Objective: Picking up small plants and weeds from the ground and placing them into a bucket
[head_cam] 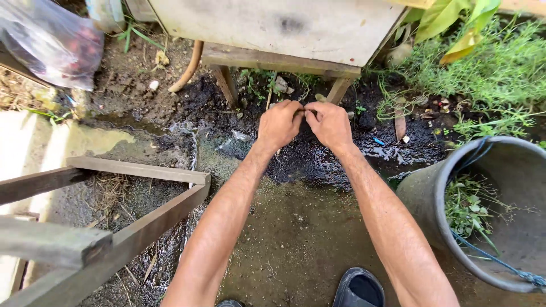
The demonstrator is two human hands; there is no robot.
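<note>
My left hand (277, 124) and my right hand (330, 124) reach out together over wet dark soil (318, 159), fingertips meeting. Both are pinched on something small between them, probably a weed stem, mostly hidden by the fingers. They hover just in front of the legs of a wooden box stand (273, 61). To the right stands a grey bucket (432, 199) holding pulled green weeds (466, 207).
A wooden frame (142, 222) lies at the left over muddy ground. A plastic bag (51, 42) sits at top left. Green plants (489, 74) grow at top right. My dark shoe (358, 289) shows at the bottom. A blue cord (489, 258) hangs in the bucket.
</note>
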